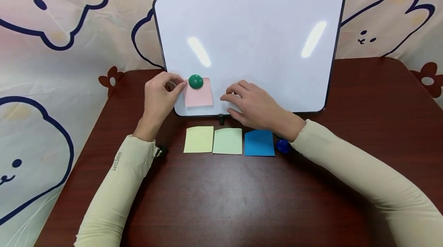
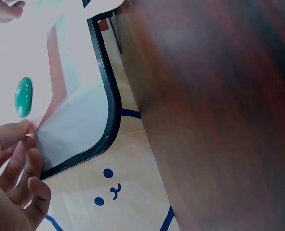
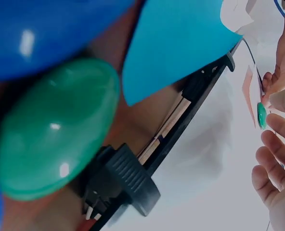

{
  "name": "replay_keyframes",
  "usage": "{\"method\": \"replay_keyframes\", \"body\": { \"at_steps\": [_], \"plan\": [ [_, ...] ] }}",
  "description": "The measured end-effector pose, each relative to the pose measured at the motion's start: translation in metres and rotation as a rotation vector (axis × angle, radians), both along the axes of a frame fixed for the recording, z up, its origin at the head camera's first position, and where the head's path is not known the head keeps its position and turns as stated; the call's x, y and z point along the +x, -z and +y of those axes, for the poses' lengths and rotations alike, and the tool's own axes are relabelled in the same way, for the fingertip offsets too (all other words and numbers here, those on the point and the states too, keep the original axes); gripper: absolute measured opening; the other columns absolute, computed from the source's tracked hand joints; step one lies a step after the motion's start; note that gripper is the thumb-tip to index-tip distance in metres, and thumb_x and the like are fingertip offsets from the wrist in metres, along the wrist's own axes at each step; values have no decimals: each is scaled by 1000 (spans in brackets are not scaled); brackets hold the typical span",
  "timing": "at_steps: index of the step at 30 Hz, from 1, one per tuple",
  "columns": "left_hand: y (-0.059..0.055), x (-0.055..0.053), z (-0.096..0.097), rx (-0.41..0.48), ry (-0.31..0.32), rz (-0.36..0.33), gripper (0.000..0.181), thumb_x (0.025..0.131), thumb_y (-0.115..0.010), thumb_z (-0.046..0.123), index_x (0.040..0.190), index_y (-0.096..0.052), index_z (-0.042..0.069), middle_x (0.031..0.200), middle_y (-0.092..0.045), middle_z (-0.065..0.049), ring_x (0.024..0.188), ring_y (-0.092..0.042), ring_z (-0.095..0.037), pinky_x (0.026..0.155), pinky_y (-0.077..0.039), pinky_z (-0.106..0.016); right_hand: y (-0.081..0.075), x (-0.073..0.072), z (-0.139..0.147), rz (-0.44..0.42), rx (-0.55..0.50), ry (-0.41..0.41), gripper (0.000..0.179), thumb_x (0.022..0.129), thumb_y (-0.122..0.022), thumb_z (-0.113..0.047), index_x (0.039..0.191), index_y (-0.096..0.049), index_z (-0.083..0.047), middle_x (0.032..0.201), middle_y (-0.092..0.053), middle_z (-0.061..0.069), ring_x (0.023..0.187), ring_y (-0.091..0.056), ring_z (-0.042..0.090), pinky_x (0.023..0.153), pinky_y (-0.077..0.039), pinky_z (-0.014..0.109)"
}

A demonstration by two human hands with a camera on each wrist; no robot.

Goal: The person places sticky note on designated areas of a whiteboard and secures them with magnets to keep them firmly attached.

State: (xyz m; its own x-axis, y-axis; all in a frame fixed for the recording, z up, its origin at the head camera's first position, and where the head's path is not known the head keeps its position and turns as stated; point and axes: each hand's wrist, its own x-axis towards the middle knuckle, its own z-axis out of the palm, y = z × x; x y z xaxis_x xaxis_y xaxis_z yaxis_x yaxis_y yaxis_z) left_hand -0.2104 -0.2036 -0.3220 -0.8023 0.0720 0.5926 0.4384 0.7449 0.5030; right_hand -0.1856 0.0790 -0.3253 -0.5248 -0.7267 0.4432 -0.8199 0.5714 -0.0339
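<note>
A pink sticky note (image 1: 199,99) lies against the lower left of a whiteboard (image 1: 259,27), its lower part standing a little off the surface. A round green magnet (image 1: 195,81) sits on the note's upper part. My left hand (image 1: 157,99) pinches the note's upper left corner between thumb and forefinger; the left wrist view shows the fingertips (image 2: 26,127) at that corner. My right hand (image 1: 254,102) is before the board, right of the note, fingers loosely bent and nothing between them. In the right wrist view its fingers (image 3: 277,154) are apart from the note.
On the brown table (image 1: 221,197), yellow (image 1: 199,139), pale green (image 1: 227,141) and blue (image 1: 259,143) sticky notes lie in a row below the board. A blue magnet (image 1: 283,146) is by my right wrist; another green magnet (image 3: 58,130) lies near it. Black clips (image 3: 128,178) hold the board's lower edge.
</note>
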Motion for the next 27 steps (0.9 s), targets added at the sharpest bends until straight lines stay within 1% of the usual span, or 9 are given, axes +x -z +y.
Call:
{"method": "replay_keyframes", "body": {
  "at_steps": [5, 9, 13, 15, 17, 22, 27],
  "plan": [
    [0, -1, 2, 11, 5, 1, 18, 87, -78, 19, 95, -76, 3, 89, -71, -14, 73, -65, -24, 70, -49, -26, 6, 4, 11, 3, -14, -11, 30, 94, -67, -22, 121, -68, -11, 116, -64, 8, 108, -57, 26, 91, -51, 38],
    [-1, 0, 1, -1, -1, -3, 20, 87, -78, 21, 95, -75, 4, 88, -70, -12, 73, -65, -22, 69, -48, -22, 11, 6, 20, 9, -17, -17, 29, 94, -67, -23, 120, -69, -11, 115, -64, 8, 106, -57, 25, 89, -52, 37],
    [-5, 6, -1, -11, 3, 47, 21, 86, -79, 23, 93, -75, 3, 85, -69, -12, 68, -59, -20, 65, -42, -17, 13, 8, 27, 17, -22, -30, 27, 95, -65, -24, 118, -69, -11, 115, -64, 7, 108, -57, 24, 90, -52, 36],
    [-8, 10, -3, -11, 15, 76, 22, 85, -80, 23, 93, -75, 3, 84, -69, -12, 66, -55, -19, 63, -39, -16, 13, 10, 31, 24, -13, -36, 26, 95, -65, -25, 117, -70, -11, 114, -65, 7, 108, -57, 24, 92, -52, 37],
    [-11, 14, -3, -15, 37, 85, 22, 85, -80, 24, 93, -75, 4, 83, -69, -11, 65, -53, -17, 62, -39, -15, 13, 12, 35, 25, 3, -41, 27, 95, -66, -25, 117, -70, -11, 114, -65, 7, 109, -57, 25, 93, -51, 38],
    [-14, 22, -1, -59, 108, 31, 19, 86, -79, 20, 96, -76, 5, 85, -70, -9, 65, -53, -14, 61, -41, -16, 14, 14, 46, -12, 12, -34, 28, 94, -67, -26, 117, -70, -11, 114, -65, 7, 110, -57, 25, 95, -51, 39],
    [-13, 30, 4, -155, 163, -28, 15, 85, -80, 20, 94, -76, 8, 83, -69, -5, 70, -57, -15, 61, -43, -23, 17, 17, 57, -53, 11, -1, 28, 94, -66, -29, 118, -70, -14, 115, -65, 5, 110, -57, 23, 93, -52, 39]
  ]
}}
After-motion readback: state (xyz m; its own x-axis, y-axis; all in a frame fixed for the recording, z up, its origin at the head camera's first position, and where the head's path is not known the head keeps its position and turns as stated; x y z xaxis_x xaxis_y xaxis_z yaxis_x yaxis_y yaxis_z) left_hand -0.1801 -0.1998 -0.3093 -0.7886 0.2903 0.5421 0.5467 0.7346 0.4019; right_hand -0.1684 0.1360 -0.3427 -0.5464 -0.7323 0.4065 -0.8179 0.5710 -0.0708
